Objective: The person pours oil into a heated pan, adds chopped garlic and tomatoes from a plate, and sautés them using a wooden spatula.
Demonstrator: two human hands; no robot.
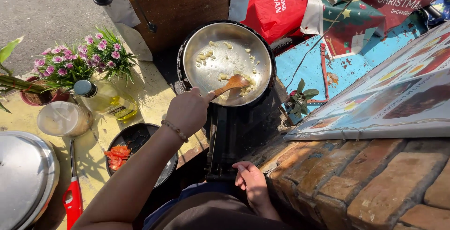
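Left hand (187,110) is gripping a light, stiff wooden spoon (233,84) by its handle end, stirring pale bits in the round steel pan (206,73); right hand (251,179), loosely curled, is holding nothing below the pan.

Stirring pale chopped bits in a steel pan outdoors

At frame centre the left hand (187,111) grips a wooden spoon (233,84) whose bowl rests among the bits in the pan (201,77); the right hand (251,180), lower centre, touches the dark edge just beside a brick ledge (356,178). On the yellow desk (150,91) at left stand a bottle of oil (105,98), pink flowers (84,56), a black dish (140,138) with red pieces, a red lighter (72,199) and a metal lid (21,176).
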